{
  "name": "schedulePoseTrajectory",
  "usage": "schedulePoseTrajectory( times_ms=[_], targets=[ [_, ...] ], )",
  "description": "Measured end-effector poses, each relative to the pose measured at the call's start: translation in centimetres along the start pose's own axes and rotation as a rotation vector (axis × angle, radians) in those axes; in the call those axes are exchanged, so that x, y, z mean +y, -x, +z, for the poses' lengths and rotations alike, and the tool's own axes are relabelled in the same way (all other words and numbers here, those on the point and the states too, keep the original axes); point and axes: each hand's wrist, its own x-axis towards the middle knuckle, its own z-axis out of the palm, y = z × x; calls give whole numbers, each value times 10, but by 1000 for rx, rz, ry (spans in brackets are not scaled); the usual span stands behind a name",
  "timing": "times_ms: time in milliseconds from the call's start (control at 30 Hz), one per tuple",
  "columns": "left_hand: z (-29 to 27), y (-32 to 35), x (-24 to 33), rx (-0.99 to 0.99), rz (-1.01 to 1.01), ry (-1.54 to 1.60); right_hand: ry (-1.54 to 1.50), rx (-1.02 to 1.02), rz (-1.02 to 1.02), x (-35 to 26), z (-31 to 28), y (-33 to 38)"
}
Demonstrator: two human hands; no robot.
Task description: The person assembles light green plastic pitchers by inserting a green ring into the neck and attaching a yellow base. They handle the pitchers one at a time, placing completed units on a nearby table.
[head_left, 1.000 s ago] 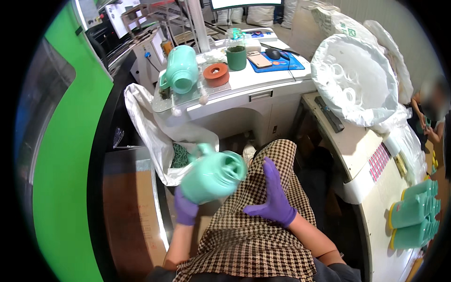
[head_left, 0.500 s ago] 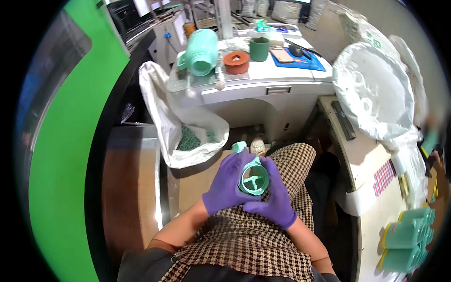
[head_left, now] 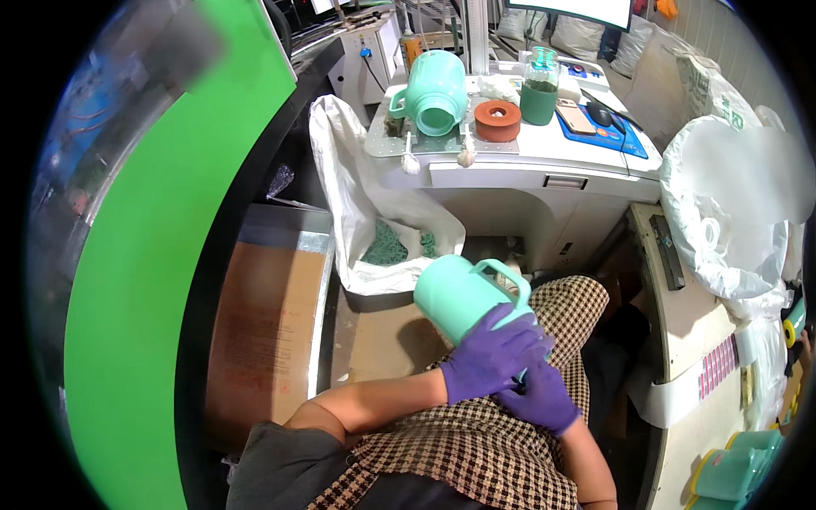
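Note:
Over my lap a mint-green jug (head_left: 463,293) is tilted, its closed end up to the left and its looped handle (head_left: 501,272) on the upper side. My left hand (head_left: 493,353), in a purple glove, is wrapped over the jug's lower right end. Close against it, the purple-gloved right hand (head_left: 544,401) is curled round that same end from below. The jug's mouth and some of my right fingers are hidden behind the gloves.
Ahead, a white worktable (head_left: 501,161) bears another mint-green jug (head_left: 436,89), an orange-brown ring (head_left: 498,121), a green-sleeved bottle (head_left: 539,89) and a phone (head_left: 575,116). A white sack (head_left: 340,187) holds green scraps. Right are a lined bin (head_left: 722,280) and several jugs (head_left: 722,472).
The jug has turned from its open mouth facing up to lying tilted, with its side and handle showing. My hands have shifted together round its mouth end. The whole view has swung left.

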Motion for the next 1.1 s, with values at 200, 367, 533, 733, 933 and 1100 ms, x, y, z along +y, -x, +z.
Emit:
schedulePoseTrajectory(
  times_ms=[200,367,533,733,933,1100],
  targets=[
    [2,-10,11,-28,39,4,-579,-286,231,29,-34,-1],
    [-2,-11,6,-34,25,23,-136,335,160,-7,-2,11],
    [-6,-18,15,-64,69,-39,126,317,340,-31,-17,23],
    [3,-19,11,-60,211,-115,100,193,231,5,3,31],
    [-5,-31,4,-32,97,78,-423,249,417,-15,-2,43],
    [27,54,-99,168,-524,234,7,369,-183,-79,-72,103]
  ],
)
